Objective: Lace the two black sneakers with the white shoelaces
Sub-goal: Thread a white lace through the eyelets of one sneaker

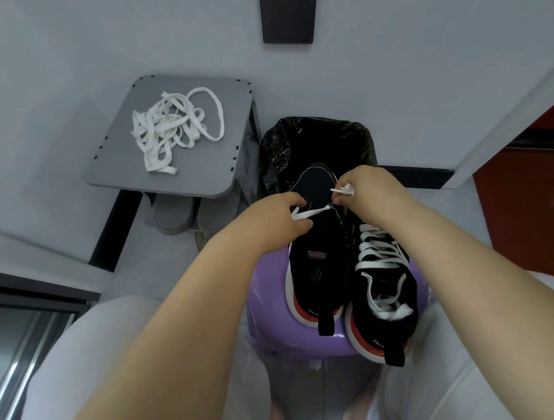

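- Glossy purple stool (269, 296) is bearing both black knit sneakers: left sneaker (320, 272) unlaced, right sneaker (386, 289) laced in flat white.
- My left hand (286, 217) and right hand (363, 186) are each pinching an end of the flat white shoelace (315, 210) at the left sneaker's toe.

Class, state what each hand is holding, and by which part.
The left hand pinches a white shoelace near one end, beside the unlaced sneaker. The right hand pinches a lace end on the other side, seemingly the same lace.
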### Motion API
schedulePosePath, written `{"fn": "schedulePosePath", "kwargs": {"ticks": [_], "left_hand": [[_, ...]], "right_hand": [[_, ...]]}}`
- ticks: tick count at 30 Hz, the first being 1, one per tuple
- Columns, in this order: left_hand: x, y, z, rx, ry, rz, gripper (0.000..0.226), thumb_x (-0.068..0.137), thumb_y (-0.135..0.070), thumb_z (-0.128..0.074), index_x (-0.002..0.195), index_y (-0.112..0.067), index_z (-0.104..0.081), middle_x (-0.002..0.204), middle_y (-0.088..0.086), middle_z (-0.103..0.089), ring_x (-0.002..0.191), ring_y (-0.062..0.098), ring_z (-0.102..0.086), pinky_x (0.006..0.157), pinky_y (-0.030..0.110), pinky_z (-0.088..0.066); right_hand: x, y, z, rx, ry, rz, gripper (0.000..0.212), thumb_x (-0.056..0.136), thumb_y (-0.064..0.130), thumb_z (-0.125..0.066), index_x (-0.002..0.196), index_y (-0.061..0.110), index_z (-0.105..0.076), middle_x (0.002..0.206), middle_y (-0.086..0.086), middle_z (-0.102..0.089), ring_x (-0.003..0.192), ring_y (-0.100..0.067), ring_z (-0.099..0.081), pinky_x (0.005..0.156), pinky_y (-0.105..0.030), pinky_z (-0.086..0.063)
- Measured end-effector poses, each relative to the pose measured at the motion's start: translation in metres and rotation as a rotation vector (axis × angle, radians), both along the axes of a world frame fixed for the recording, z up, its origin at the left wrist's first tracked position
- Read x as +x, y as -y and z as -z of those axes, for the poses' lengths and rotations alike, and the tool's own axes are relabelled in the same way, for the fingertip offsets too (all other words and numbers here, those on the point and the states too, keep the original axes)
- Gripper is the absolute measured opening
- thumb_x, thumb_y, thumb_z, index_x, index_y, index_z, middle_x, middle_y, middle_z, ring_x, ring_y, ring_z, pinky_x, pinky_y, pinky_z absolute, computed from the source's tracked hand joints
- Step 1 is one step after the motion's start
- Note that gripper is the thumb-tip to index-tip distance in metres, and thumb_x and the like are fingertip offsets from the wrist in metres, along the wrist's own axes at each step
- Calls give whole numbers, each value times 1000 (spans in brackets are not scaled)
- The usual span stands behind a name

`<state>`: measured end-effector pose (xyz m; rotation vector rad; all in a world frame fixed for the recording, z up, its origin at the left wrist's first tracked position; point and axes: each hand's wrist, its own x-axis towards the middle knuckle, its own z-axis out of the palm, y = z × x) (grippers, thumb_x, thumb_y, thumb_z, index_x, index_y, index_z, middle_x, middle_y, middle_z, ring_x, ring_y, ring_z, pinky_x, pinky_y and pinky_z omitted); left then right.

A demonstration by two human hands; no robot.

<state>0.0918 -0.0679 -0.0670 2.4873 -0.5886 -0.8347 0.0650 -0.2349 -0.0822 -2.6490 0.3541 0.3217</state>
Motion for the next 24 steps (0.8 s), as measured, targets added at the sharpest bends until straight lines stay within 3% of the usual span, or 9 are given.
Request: {"fn": "schedulePosePath", "kwargs": {"ticks": [3,5,7,9,11,14,16,20,24], "left_hand": [[0,-1,0,-12,-13,-6,44,91,-33,-55,133,-24,-46,111,0,-55,83,8,-46,66,19,-34],[0,-3,-1,-20,-21,-13,40,91,-32,-56,130,-24,-49,104,-1,-56,77,8,-49,60,18,-35],[1,-4,0,-22,-32,-28,41,91,-32,-57,130,-24,-48,114,2,-58,91,13,-56,71,21,-39],[1,-4,0,-17,-42,-39,45,91,-34,-56,134,-25,-45,121,3,-57,105,17,-55,81,23,-40],[1,-2,0,-8,-38,-29,46,91,-36,-55,135,-25,-44,123,2,-56,107,17,-54,83,23,-40],[0,0,-1,8,-29,-23,46,91,-36,-55,134,-24,-44,121,1,-56,106,17,-54,83,25,-40],[0,0,-1,11,-20,-21,45,91,-36,-55,133,-23,-45,119,2,-57,100,15,-53,82,25,-40],[-1,3,-2,16,-2,-2,44,91,-34,-55,133,-21,-46,117,3,-58,94,13,-51,77,23,-37],[-3,3,-4,-4,-59,-26,43,93,-27,-54,134,-20,-44,112,7,-60,84,17,-61,71,22,-42]], "right_hand": [[0,2,-2,-63,39,-60,15,95,20,-53,100,11,-64,94,-9,-55,78,-19,-48,64,-27,-34],[1,4,-10,274,221,82,10,97,21,-48,94,19,-57,91,-5,-52,70,-18,-49,63,-28,-38],[2,9,-23,794,411,363,16,98,18,-45,85,20,-54,78,2,-56,64,-13,-53,61,-26,-45],[3,15,-28,1074,447,480,20,98,13,-44,83,18,-56,76,2,-63,65,-11,-58,63,-24,-49],[1,16,-24,1008,339,433,19,97,13,-45,83,17,-56,76,1,-64,65,-11,-62,66,-28,-51],[-1,14,-11,475,130,204,9,91,24,-56,88,17,-60,73,1,-59,68,-15,-56,67,-31,-45],[-2,8,-3,250,48,116,20,85,34,-65,93,16,-60,78,2,-58,69,-13,-53,62,-27,-41],[-2,0,12,231,118,118,14,83,32,-68,86,19,-63,72,7,-56,69,-9,-52,55,-19,-36],[-1,-4,9,523,248,284,17,90,23,-61,87,7,-61,67,3,-57,56,-9,-48,47,-14,-38]]}}
